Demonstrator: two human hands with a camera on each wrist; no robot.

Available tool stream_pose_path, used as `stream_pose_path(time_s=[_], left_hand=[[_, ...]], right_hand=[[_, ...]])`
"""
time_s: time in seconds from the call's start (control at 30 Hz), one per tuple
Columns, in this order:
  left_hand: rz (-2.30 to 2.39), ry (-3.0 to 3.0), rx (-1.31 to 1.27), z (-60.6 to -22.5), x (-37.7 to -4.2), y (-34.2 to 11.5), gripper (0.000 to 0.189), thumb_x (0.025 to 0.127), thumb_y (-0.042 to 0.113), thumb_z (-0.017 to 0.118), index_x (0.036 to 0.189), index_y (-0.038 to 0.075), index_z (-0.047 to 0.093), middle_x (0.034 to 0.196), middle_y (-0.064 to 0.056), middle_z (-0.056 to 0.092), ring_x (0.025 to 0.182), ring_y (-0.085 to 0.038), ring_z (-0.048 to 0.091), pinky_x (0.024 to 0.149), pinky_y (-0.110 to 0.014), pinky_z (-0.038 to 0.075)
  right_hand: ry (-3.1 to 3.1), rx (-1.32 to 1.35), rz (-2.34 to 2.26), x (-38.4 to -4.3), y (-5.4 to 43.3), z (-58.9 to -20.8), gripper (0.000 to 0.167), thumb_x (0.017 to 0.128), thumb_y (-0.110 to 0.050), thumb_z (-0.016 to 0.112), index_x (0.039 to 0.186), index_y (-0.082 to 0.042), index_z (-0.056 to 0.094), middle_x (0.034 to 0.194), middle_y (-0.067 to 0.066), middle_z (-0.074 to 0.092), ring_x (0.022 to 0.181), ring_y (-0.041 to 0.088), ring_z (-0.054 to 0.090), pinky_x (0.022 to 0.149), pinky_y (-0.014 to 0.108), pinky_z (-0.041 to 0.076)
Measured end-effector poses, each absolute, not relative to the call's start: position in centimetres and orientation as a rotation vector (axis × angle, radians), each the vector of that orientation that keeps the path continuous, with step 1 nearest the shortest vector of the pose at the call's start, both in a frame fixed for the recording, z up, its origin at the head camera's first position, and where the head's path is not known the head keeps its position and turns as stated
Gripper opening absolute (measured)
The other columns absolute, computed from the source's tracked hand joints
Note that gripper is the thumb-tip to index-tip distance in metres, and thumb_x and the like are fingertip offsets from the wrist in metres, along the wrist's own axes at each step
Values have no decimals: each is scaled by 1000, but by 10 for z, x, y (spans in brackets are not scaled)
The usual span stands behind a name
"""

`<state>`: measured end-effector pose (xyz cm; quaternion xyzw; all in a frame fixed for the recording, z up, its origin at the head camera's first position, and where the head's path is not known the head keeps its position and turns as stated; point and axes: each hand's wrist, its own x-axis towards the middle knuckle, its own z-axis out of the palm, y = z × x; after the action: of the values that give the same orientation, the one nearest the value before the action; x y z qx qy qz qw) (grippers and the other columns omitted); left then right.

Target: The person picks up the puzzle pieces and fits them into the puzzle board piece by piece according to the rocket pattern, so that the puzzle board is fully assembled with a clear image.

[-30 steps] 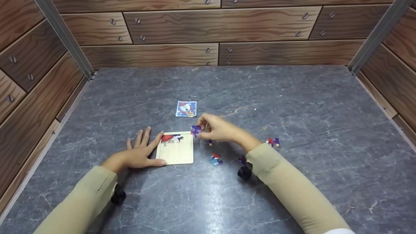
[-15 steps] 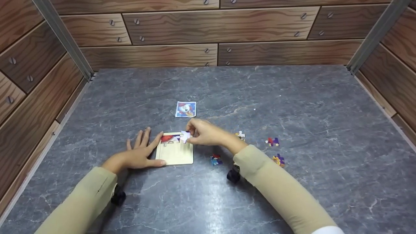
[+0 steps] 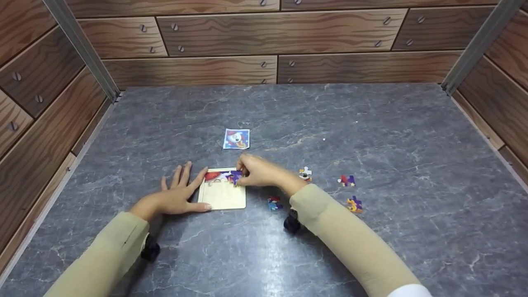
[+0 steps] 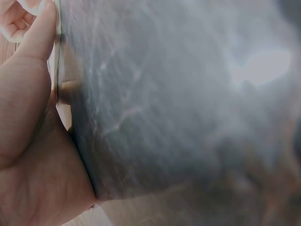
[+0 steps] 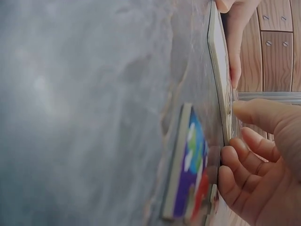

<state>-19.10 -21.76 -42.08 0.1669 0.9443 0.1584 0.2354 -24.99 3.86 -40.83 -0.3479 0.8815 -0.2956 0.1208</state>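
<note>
A pale square puzzle tray (image 3: 222, 198) lies flat on the table. My left hand (image 3: 177, 197) is spread beside it, index finger and thumb touching its left edge; the left wrist view shows mostly the palm side. In the tray's upper left corner sits a red and white puzzle piece (image 3: 213, 176). My right hand (image 3: 259, 171) pinches a purple puzzle piece (image 3: 235, 177) at the upper right corner, next to the red and white one. Fingertips partly cover it, so I cannot tell whether it lies fully flat. In the right wrist view, the right thumb and fingers (image 5: 256, 162) meet at the tray's edge.
Loose puzzle pieces lie to the right: a blue and red one (image 3: 274, 203) near the tray, a white one (image 3: 305, 173), a red and purple one (image 3: 346, 180) and a yellow and purple one (image 3: 354, 204). A small picture card (image 3: 236, 139) lies behind the tray.
My right hand has carried the purple piece left and down onto the tray's upper right corner, turning it on the way. The left hand stays in place.
</note>
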Motion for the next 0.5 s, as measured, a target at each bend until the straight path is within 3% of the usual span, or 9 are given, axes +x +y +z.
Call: stream_pose_path(time_s=[0.5], left_hand=[[426,2586,448,-420,-191,-217,103,78,73,49,150,25,-6,147,-23,-26,132,-43,-25,92,-71,-14]], right_hand=[[2632,-869,-716,-250,30,-404,25,75,-10,70,96,-2,59,82,2,50,74,16,48,65,28,42]])
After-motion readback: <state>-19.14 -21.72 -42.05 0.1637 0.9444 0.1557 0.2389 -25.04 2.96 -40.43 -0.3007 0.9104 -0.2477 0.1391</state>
